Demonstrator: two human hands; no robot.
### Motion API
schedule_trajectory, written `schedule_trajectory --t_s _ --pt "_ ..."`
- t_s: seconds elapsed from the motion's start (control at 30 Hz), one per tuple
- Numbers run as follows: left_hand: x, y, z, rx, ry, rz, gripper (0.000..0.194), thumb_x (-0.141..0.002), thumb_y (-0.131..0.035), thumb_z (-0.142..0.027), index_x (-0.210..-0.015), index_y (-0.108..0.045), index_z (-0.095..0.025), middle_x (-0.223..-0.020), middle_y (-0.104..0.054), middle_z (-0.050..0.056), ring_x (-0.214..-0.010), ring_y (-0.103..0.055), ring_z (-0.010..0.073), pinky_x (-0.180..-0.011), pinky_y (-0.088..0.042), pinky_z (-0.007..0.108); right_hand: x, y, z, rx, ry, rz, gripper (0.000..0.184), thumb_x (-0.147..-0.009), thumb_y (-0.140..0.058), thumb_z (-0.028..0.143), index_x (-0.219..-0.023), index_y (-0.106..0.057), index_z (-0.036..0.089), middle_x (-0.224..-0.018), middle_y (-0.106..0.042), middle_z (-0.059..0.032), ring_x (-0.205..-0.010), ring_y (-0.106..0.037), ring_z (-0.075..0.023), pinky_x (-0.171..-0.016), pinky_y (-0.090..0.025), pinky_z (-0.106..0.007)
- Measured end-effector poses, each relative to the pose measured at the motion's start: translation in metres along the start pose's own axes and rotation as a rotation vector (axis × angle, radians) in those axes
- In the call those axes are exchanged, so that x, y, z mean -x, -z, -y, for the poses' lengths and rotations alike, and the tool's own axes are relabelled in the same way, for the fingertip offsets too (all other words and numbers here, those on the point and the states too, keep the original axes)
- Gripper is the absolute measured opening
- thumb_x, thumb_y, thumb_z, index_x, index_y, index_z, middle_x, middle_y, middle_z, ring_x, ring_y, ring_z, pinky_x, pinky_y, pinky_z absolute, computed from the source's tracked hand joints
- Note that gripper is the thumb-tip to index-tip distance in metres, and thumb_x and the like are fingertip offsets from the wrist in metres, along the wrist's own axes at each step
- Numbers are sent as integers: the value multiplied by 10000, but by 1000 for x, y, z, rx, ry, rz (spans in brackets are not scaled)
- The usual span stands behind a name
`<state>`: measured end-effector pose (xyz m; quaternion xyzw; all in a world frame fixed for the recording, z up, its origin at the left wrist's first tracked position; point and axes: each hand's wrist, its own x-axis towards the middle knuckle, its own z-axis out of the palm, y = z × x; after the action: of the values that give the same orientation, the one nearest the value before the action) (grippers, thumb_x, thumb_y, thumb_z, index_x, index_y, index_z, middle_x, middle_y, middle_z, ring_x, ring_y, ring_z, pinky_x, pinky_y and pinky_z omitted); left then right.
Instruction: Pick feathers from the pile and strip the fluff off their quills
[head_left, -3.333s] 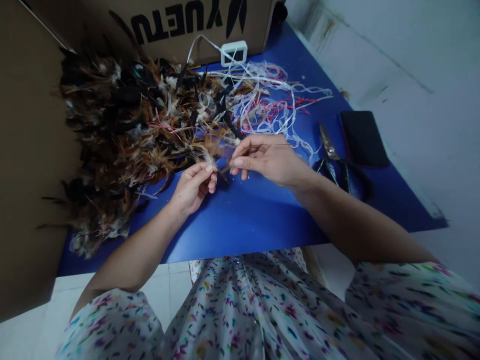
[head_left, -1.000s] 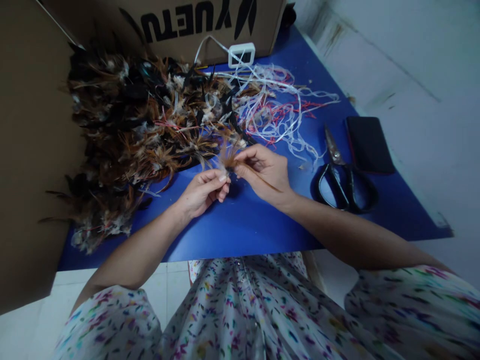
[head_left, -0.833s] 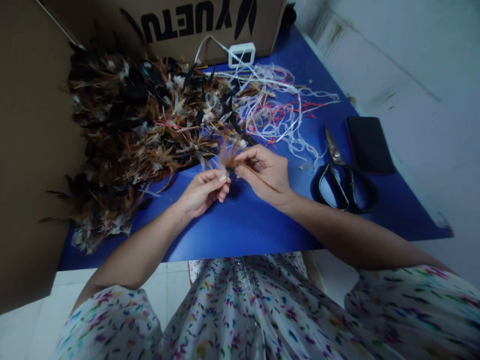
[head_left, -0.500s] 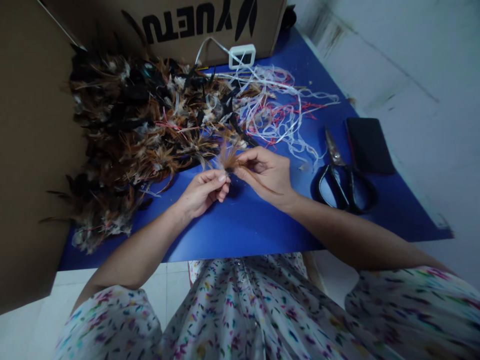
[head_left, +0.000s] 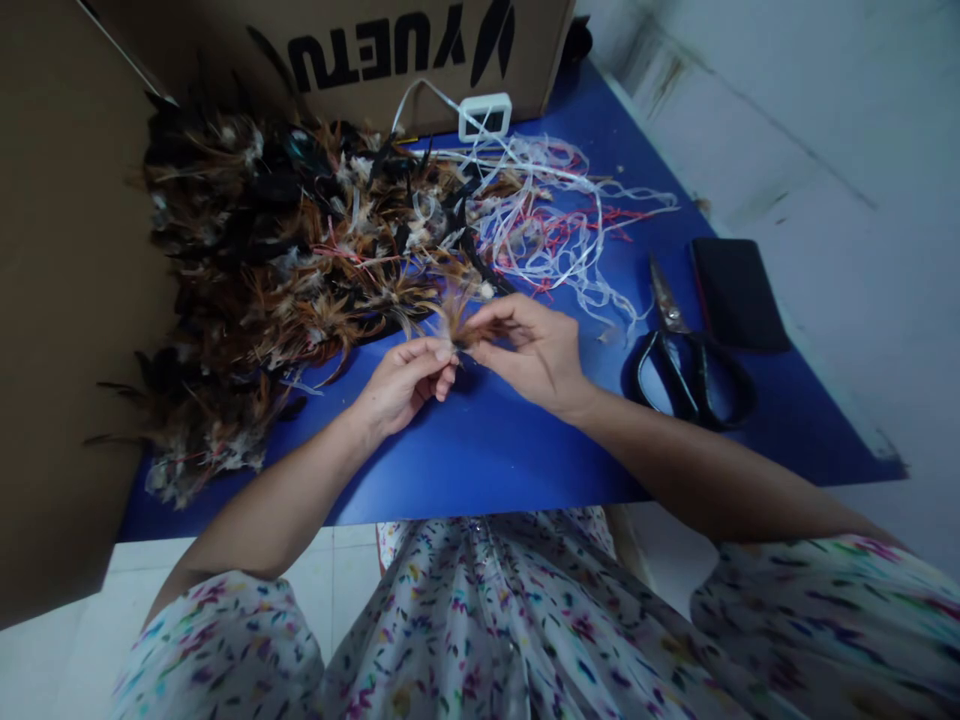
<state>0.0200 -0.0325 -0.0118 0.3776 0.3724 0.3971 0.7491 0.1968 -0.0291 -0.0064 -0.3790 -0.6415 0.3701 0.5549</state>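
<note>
Between thumb and fingertips, my left hand (head_left: 409, 385) pinches the base of a small bunch of brown feathers (head_left: 453, 314), whose wispy tips fan upward. From the other side my right hand (head_left: 536, 352) has its thumb and forefinger closed around feathers at the right of the same bunch. Both hands are close together over the front part of the blue table (head_left: 495, 460). Just behind them, a large pile of brown and black feathers (head_left: 300, 240) spreads across the left and middle.
White and pink strings (head_left: 570, 230) lie tangled behind my right hand. Black-handled scissors (head_left: 679, 370) and a dark flat phone-like object (head_left: 739, 293) are at the right. A small white display device (head_left: 484, 103) stands before a cardboard box (head_left: 420, 90). More cardboard (head_left: 60, 300) walls the left side.
My right fingers have shifted slightly left, closer to my left fingertips. A long feather that stuck out across my right hand no longer shows clearly there. My left hand stays nearly still.
</note>
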Motion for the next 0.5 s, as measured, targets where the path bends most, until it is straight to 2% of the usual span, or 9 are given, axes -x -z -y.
schedule_trajectory --t_s 0.13,0.27,0.37,0.5 --pt "-1 1 0 -2 -50 -37 281 -656 -847 -339 -700 -654 -140 -545 -596 -33 -430 -501 54 -445 -417 182 -4 0 -8 -209 -183 77 454 -620 -899 424 -938 -658 208 -906 -723 -17 -834 -685 -154 -802 -580 -319" --pt "0 0 -2 -32 -89 -83 294 -644 -850 -349 -694 -650 -141 -540 -590 -36 -436 -504 52 -444 -414 178 -7 0 -11 -338 -329 219 459 -577 -924 365 -917 -678 178 -826 -713 -1 -749 -670 -128 -751 -575 -298" --pt "1 -1 -1 -94 -105 -83 345 -628 -862 -399 -670 -636 -141 -535 -587 -33 -433 -506 57 -447 -418 188 -8 0 -9 -409 -368 297 470 -576 -923 404 -894 -682 155 -804 -714 -8 -741 -674 -132 -744 -572 -302" --pt "2 -1 1 -193 -123 -53 382 -636 -867 -446 -660 -646 -136 -551 -614 -16 -440 -521 64 -457 -421 198 -10 1 -6 -424 -346 303 434 -603 -910 431 -844 -682 150 -789 -711 -10 -718 -660 -122 -699 -558 -277"
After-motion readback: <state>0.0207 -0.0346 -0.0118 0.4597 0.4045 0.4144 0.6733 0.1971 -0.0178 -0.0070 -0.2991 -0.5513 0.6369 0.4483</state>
